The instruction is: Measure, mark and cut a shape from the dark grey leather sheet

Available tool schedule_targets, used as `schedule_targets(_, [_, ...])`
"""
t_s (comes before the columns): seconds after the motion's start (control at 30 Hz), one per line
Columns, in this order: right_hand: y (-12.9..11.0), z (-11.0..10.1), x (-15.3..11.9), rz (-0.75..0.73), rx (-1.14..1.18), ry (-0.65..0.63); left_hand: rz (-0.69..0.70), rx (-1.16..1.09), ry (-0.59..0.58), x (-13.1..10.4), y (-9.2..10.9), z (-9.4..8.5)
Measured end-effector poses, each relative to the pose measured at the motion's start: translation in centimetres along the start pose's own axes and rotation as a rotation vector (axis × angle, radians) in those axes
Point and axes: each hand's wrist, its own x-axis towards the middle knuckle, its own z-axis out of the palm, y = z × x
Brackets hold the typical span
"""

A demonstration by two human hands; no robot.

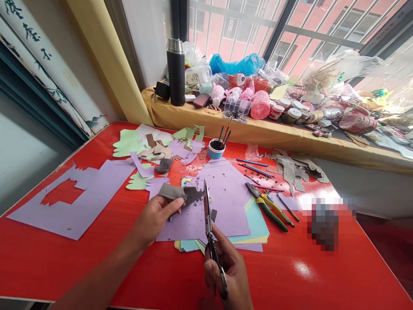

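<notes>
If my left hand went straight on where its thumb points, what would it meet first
Your left hand would likely meet the scissors in your right hand, their blades crossing that line, though depth is hard to judge here.

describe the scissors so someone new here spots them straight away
On the red table, find the large purple sheet in the middle. Across its near edge, the right hand holds the scissors. Long metal blades set them apart from the green-handled pliers lying farther right.
</notes>
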Motion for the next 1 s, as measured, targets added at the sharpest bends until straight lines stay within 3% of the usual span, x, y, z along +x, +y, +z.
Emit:
schedule_targets(0.17, [0.0,0.0,0.1,-0.013,-0.005,0.032,0.126,0.044,-0.037,0.1,3.5,-2.4])
schedule_targets(0.27, [0.1,0.0,0.0,-0.011,0.006,0.059,0.223,0.184,0.068,0.6,6.0,-3.5])
schedule_targets(0.33, [0.0,0.0,0.0,-0.009,0.011,0.072,0.27,0.224,0.076,1.1,7.2,-3.9])
schedule_targets(0.43, [-0.2,0.0,0.0,-0.014,0.003,0.076,0.259,0.22,-0.005,2.3,7.9,-4.0])
schedule_targets(0.53, [-0.3,0.0,0.0,-0.014,-0.014,0.083,0.208,0.248,0.008,3.8,7.8,-3.8])
schedule_targets(0.67, [-0.2,0.0,-0.2,-0.019,-0.017,0.091,0.307,0.287,-0.066,5.5,7.7,-2.2])
schedule_targets(0.83, [-0.3,-0.1,-0.3,-0.039,-0.048,0.131,0.409,0.385,-0.169,6.7,8.9,1.7])
schedule_targets(1.0, [-0.8,-0.7,-0.6,-0.085,-0.074,0.17,0.259,0.073,-0.429,7.5,8.6,4.6])
